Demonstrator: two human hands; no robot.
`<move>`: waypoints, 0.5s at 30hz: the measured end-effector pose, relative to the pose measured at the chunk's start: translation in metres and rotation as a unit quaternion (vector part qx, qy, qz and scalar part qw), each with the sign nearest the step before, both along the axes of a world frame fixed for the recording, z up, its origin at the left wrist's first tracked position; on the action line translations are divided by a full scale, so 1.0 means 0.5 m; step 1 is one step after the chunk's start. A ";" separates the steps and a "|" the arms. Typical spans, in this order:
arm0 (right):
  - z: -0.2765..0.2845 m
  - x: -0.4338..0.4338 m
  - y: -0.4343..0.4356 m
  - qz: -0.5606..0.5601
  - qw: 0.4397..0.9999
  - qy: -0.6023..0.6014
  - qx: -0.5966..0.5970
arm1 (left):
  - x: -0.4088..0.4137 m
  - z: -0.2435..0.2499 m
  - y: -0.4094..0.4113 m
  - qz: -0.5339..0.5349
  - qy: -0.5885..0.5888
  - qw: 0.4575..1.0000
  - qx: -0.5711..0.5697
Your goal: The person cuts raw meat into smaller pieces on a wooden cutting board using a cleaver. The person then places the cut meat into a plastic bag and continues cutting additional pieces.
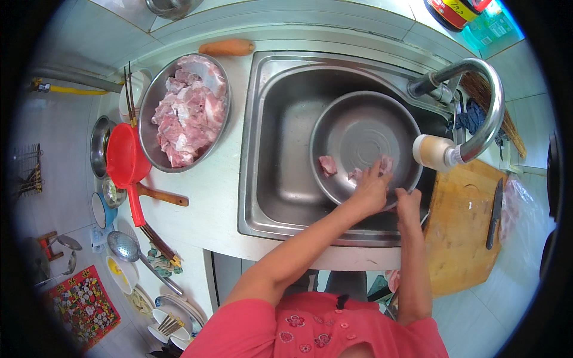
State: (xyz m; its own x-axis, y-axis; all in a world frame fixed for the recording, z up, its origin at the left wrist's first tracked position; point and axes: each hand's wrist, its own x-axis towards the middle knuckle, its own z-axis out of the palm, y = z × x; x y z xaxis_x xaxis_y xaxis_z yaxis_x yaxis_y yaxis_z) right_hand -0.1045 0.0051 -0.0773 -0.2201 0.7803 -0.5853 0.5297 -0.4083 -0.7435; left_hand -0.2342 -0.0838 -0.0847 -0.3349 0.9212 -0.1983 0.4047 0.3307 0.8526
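A round stainless-steel basin [347, 118] sits tilted inside the sink [291, 179]. Low in it lie a few pieces of raw meat [327, 166]. My left hand [372, 190] reaches over the near rim, its fingertips against or just beside another meat piece [386, 163]; whether it grips that piece is unclear. With its fingers curled, my right hand [408, 206] holds the basin's near right rim. To the left on the counter, a second steel basin [145, 112] is heaped with raw meat chunks [190, 109].
The faucet [485, 74] with its filter [433, 152] arches over the sink's right side. A wooden cutting board [463, 223] bears a knife [494, 215]. A carrot [226, 47] lies behind the meat. A red plastic ladle [127, 156], a skimmer [124, 246] and dishes crowd the left.
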 end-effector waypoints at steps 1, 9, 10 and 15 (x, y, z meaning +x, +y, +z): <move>0.044 -0.022 0.003 -0.026 0.998 0.024 -0.054 | -0.015 0.020 -0.010 -0.008 -0.034 0.999 -0.002; 0.005 -0.028 0.018 -0.054 0.987 -0.128 -0.076 | -0.264 0.290 -0.159 0.208 0.156 0.959 0.116; -0.015 -0.005 0.018 -0.013 0.986 -0.161 0.040 | -0.319 0.296 -0.172 0.263 0.196 0.935 0.135; 0.101 0.000 -0.083 0.173 0.930 -0.140 0.293 | -0.666 0.269 -0.259 0.432 0.362 0.826 -0.004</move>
State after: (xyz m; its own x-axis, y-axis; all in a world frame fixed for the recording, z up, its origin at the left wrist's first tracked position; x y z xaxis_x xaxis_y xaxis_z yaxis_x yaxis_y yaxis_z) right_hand -0.1043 -0.0364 -0.0269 -0.4206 0.8941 -0.1536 0.7598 0.2547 -0.5981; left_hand -0.5674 -0.2134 0.0499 -0.9003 0.2759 0.3367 0.4172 0.7675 0.4867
